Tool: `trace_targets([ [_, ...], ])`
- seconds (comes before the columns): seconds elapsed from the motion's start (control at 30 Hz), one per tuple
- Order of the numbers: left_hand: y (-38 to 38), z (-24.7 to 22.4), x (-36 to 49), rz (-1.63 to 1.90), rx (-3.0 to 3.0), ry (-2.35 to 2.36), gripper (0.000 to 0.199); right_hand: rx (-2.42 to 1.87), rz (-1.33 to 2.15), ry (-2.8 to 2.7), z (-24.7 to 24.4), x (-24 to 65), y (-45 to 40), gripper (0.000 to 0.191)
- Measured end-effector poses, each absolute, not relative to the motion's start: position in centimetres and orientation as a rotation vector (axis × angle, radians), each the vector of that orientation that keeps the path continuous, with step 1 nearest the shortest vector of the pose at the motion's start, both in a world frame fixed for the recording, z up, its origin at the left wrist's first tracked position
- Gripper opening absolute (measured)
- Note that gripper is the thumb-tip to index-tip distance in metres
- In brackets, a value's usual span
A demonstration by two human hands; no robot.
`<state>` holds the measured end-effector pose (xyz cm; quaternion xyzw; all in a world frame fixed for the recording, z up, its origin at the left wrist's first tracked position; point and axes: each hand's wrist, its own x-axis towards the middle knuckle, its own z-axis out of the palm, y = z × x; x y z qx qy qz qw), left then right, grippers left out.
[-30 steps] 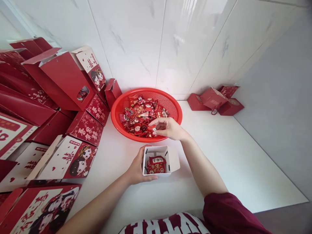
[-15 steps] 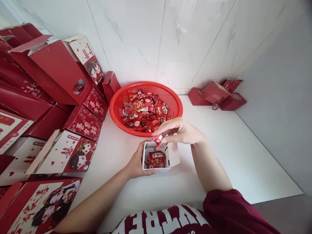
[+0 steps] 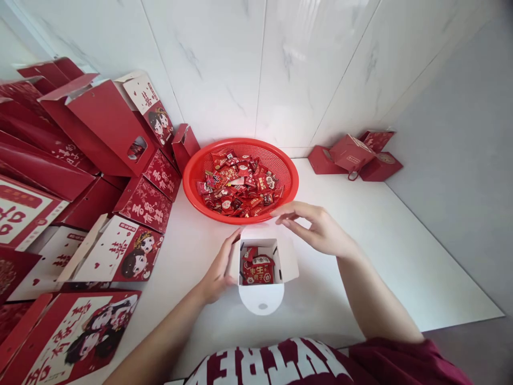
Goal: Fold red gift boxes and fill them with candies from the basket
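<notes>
A small white cardboard box (image 3: 261,289) stands with its top flaps folded outward, the round-ended front flap hanging toward me. Inside lie several wrapped sweets (image 3: 258,274) in red packets with gold and white print. My left hand (image 3: 219,270) holds the box by its left side, fingers along the back corner and thumb near the front. To the right of the box and above it, my right hand (image 3: 316,227) is empty, its thumb and fingers apart. Its fingertips are close to the front rim of a red plastic basket (image 3: 188,187) full of red-wrapped sweets (image 3: 240,184).
Red and white printed gift boxes (image 3: 138,248) are stacked along the left, some with open tops. A few red boxes (image 3: 352,155) sit at the back right by the tiled wall (image 3: 224,64). A grey wall (image 3: 460,160) bounds the white tabletop (image 3: 393,267) on the right.
My right hand has let go of a red-wrapped sweet and moved right; another red packet now shows in the box. The front flap has swung out, and my left hand has shifted back along the side.
</notes>
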<state>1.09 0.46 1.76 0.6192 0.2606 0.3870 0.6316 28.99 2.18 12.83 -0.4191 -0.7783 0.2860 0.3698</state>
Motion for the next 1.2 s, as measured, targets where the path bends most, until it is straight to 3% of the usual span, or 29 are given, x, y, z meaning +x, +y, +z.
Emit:
trace_targets([
  [0.2, -0.8, 1.2, -1.7, 0.956, 1.212, 1.049, 0.048, -1.258, 0.965, -1.915, 7.3, 33.0, -1.3, 0.053],
  [0.33, -1.2, 1.5, -1.0, 0.905, 1.297, 1.033, 0.048, -1.162, 1.206, -1.978, 4.1, 32.5, -2.7, 0.099],
  [0.43, -2.6, 2.2, 0.0, 0.992, 1.336, 1.012, 0.055, -0.990, 1.225, -1.982, 2.9, 30.7, -3.5, 0.116],
  [0.57, -4.3, 2.1, 0.6, 1.123, 1.704, 1.005, 0.047, -0.932, 1.131, -2.034, 2.6, 29.1, -4.3, 0.110],
  [0.67, -4.5, 1.7, 0.9, 1.013, 1.958, 0.969, 0.039, -0.959, 1.129, -2.023, 2.6, 28.7, -4.5, 0.085],
  [0.9, -3.9, 2.0, 2.2, 1.038, 1.827, 0.987, 0.027, -0.967, 1.080, -1.808, 2.9, 26.1, -4.7, 0.034],
  [1.0, -4.1, 2.1, 2.9, 1.119, 1.593, 1.005, 0.013, -0.966, 1.089, -1.735, 2.4, 25.2, -5.1, 0.045],
  [1.13, -4.5, 1.7, 3.6, 1.259, 1.283, 0.955, 0.069, -0.928, 1.193, -1.690, 1.1, 24.7, -5.4, 0.076],
  [1.2, -4.5, 1.5, 3.7, 1.271, 1.267, 0.945, 0.070, -0.918, 1.182, -1.712, 0.7, 24.5, -5.4, 0.077],
])
